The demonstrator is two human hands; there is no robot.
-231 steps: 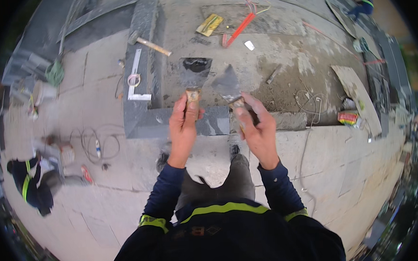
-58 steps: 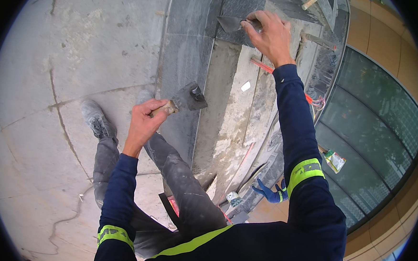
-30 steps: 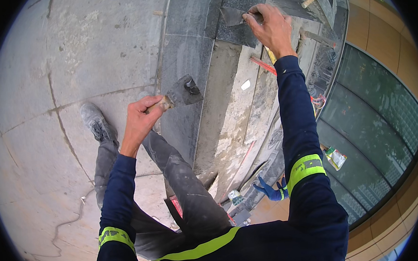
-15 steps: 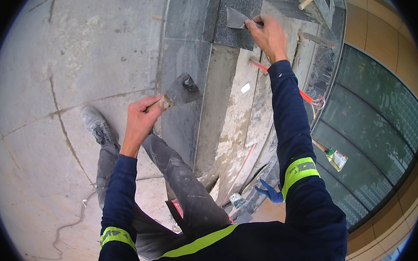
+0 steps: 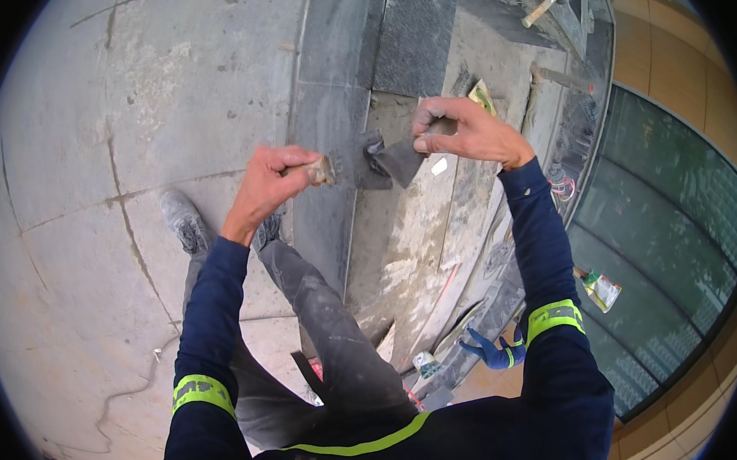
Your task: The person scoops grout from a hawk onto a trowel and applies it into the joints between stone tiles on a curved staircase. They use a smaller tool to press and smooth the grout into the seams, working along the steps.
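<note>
My left hand grips the worn wooden handle of a wide putty knife, whose blade carries a dark smear of paste. Closed fingers of my right hand hold a pointed trowel; its blade overlaps the putty knife's, though whether they touch I cannot tell. Both tools are over a dark grey stone edging and the rough cement strip beside it. Farther up lies a speckled dark granite slab.
A hammer, a yellow packet, a white card and cables lie rightward. A co-worker is at the lower right, near glazing. My feet stand on grey paving.
My right hand has come down from over the granite slab, bringing the trowel to the putty knife's blade. My left hand has risen slightly and moved rightward.
</note>
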